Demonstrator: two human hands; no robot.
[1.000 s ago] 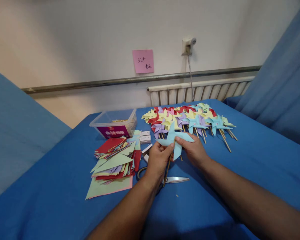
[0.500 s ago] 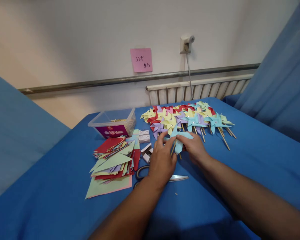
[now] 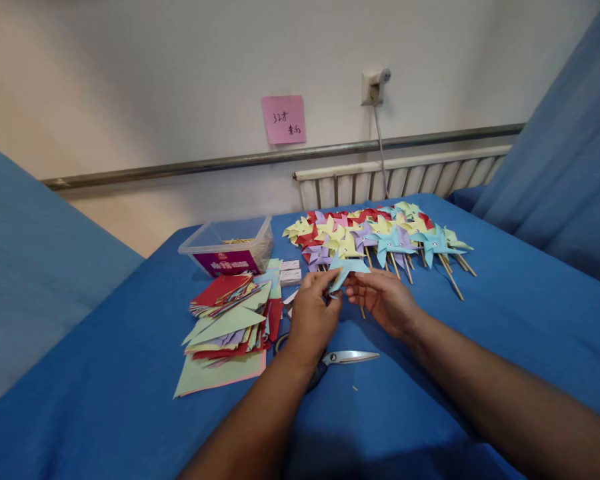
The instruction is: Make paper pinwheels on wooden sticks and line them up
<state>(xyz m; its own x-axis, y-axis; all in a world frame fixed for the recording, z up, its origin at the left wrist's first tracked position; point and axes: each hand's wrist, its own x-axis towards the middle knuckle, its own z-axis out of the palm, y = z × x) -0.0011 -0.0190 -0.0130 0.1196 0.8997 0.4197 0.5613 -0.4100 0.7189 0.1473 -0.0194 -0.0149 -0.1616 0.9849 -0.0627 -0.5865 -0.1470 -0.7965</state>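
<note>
Both hands meet over the middle of the blue-covered counter (image 3: pixel 505 313), at the near edge of the row of finished pinwheels (image 3: pixel 380 237). The left hand (image 3: pixel 311 313) has its fingertips pressed together on the lower left vane of a light blue pinwheel (image 3: pixel 347 268), pinching the paper. The right hand (image 3: pixel 386 298) lies palm-up just beside it, fingers loosely curled and touching the pinwheel's underside (whether it truly grips the stick there cannot be told, since the fingers hide it). The pinwheel itself sits low over the cloth, touching the front of the yellow, red, purple and blue ones laid out with their wooden sticks pointing toward the person. Below the hands a pair of scissors (image 3: pixel 347 358) rests flat on the cloth, blades to the right, its handles partly hidden under the left wrist. To the left lies a loose stack of coloured paper squares and triangles (image 3: pixel 227 320), and behind that a clear plastic box (image 3: pixel 229 245). A pink note (image 3: pixel 283 119) is stuck on the wall beyond.
</note>
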